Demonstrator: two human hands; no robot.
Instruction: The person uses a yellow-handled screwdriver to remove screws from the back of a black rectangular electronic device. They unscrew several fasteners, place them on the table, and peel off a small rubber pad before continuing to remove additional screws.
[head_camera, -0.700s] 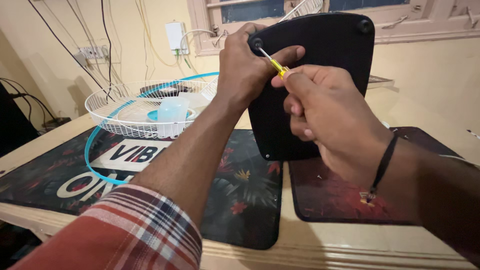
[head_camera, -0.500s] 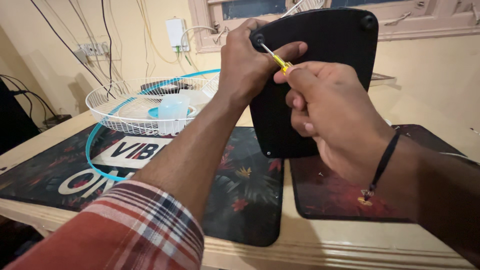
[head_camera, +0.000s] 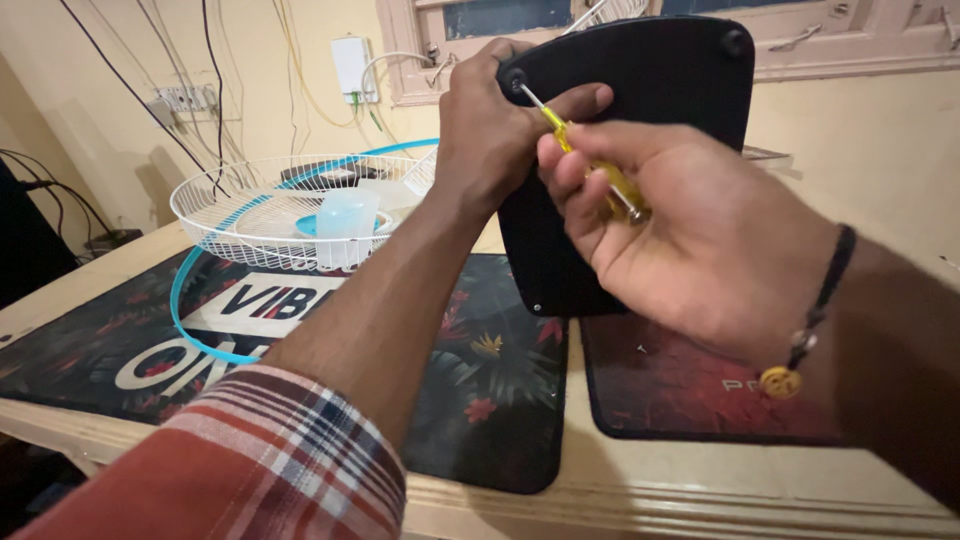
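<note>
Holding the yellow screwdriver (head_camera: 598, 170) in closed fingers, the right hand (head_camera: 690, 240) now sits a bit lower and closer to us than a moment ago. The thin metal tip still points into the round screw hole (head_camera: 516, 77) at the top left corner of the black panel (head_camera: 660, 110), so the work at that corner looks like it is going on. The left hand (head_camera: 490, 130) stays wrapped tight around the same corner, thumb lying across the front, keeping the panel standing up on the table (head_camera: 620, 500). The panel is flat, dark and smooth, with rounded corners and another hole at the top right. Behind the arms lie a white wire fan guard (head_camera: 240, 205), a blue ring (head_camera: 195, 320) and dark mats (head_camera: 480, 400).
</note>
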